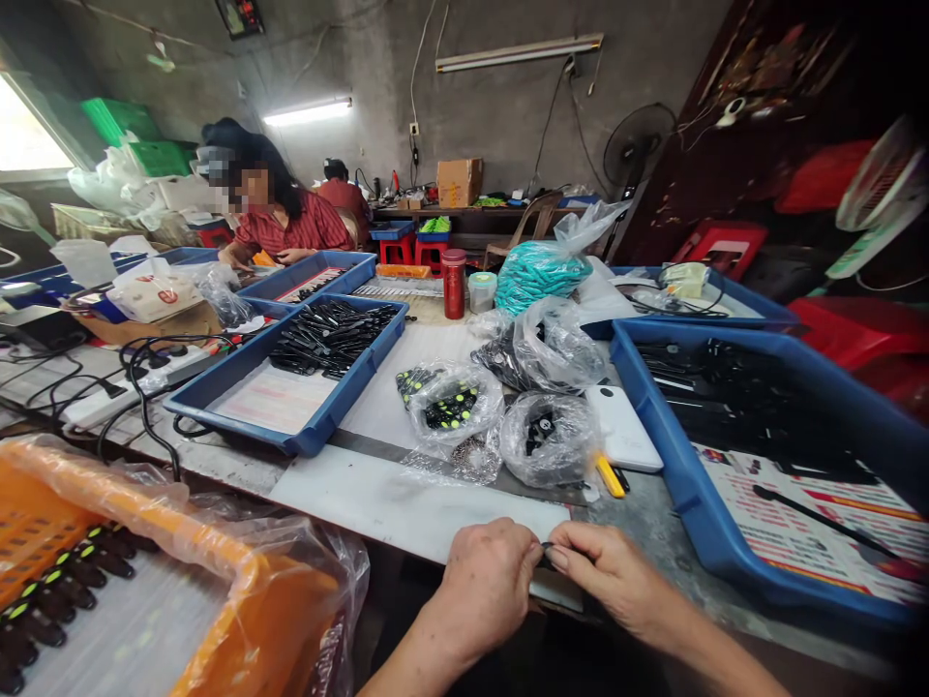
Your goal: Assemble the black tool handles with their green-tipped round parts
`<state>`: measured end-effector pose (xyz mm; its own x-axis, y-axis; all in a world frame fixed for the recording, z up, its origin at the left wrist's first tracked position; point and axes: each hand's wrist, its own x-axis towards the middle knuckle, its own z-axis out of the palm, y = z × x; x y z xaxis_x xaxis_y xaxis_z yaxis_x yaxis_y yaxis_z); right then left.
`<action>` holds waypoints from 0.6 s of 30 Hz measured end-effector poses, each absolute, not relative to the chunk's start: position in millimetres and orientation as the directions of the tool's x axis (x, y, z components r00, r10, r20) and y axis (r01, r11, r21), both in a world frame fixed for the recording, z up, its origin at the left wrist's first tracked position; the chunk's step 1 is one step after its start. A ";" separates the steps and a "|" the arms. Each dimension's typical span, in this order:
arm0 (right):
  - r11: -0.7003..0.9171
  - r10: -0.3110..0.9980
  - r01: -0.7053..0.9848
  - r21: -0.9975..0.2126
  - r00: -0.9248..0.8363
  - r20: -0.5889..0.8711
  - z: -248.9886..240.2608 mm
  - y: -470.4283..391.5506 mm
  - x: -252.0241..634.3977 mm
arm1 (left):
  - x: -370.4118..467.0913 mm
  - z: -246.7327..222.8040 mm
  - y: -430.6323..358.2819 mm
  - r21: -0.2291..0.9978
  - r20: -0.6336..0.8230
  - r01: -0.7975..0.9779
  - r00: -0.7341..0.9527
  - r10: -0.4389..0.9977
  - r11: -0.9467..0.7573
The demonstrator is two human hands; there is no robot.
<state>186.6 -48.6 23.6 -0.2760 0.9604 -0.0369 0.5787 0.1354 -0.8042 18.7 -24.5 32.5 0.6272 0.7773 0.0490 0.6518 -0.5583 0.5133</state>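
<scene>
Both hands (488, 579) in a close pinch on one small dark piece (550, 556)

Workshop: blue tray (309, 438) of black parts (338, 334), bagged teal pieces (537, 276), tube light (309, 112), bare grey wall (508, 111).

Looks like smooth plastic on blue tray (354, 385), crinkled glossy film on clear bag (552, 471), matt cardboard on box (460, 182).
</scene>
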 end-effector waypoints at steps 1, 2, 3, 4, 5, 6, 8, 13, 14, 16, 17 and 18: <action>0.125 0.960 0.568 -0.813 -0.277 -0.046 22.9 -48.6 186.0 | 18.2 32.9 -23.8 0.521 0.043 0.647 0.632 0.774 -0.557; 0.122 0.961 0.562 -0.818 -0.274 -0.044 22.1 -48.6 185.4 | 17.8 33.3 -23.2 0.529 0.038 0.644 0.633 0.773 -0.553; 0.126 0.963 0.560 -0.819 -0.267 -0.034 21.2 -48.6 184.9 | 17.5 33.7 -22.7 0.535 0.035 0.642 0.632 0.774 -0.549; 0.136 0.966 0.564 -0.815 -0.258 -0.017 20.2 -48.5 184.2 | 17.3 34.1 -22.4 0.539 0.033 0.642 0.630 0.776 -0.545; 0.149 0.969 0.572 -0.807 -0.246 0.004 19.1 -48.6 183.5 | 17.3 34.4 -22.5 0.539 0.034 0.644 0.628 0.778 -0.543; 0.167 0.971 0.582 -0.796 -0.238 0.030 17.9 -48.7 182.8 | 17.5 34.6 -22.7 0.535 0.036 0.648 0.624 0.781 -0.542; 0.206 0.971 0.603 -0.771 -0.224 0.084 15.3 -49.3 181.4 | 18.2 34.8 -23.6 0.525 0.042 0.654 0.619 0.784 -0.544; 0.269 0.963 0.642 -0.718 -0.186 0.194 9.9 -51.6 177.6 | 20.3 35.4 -25.8 0.509 0.041 0.673 0.604 0.796 -0.536; 0.259 0.966 0.645 -0.718 -0.171 0.195 9.3 -51.8 176.9 | 20.5 35.6 -26.0 0.506 0.039 0.676 0.603 0.797 -0.536; 0.217 0.976 0.639 -0.738 -0.140 0.166 8.5 -51.4 176.0 | 20.3 36.3 -25.7 0.501 0.041 0.676 0.605 0.795 -0.541; 0.193 0.981 0.625 -0.756 -0.130 0.142 8.4 -50.9 176.0 | 19.9 36.6 -25.3 0.500 0.045 0.675 0.606 0.794 -0.543; 0.171 0.985 0.607 -0.776 -0.128 0.117 8.5 -50.3 176.3 | 19.4 36.9 -24.6 0.500 0.048 0.675 0.605 0.795 -0.544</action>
<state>176.3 -50.3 8.5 -0.1276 0.9849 0.1172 0.6066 0.1710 -0.7764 19.4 -24.6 36.9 0.6051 0.7947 0.0478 0.6745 -0.5436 0.4995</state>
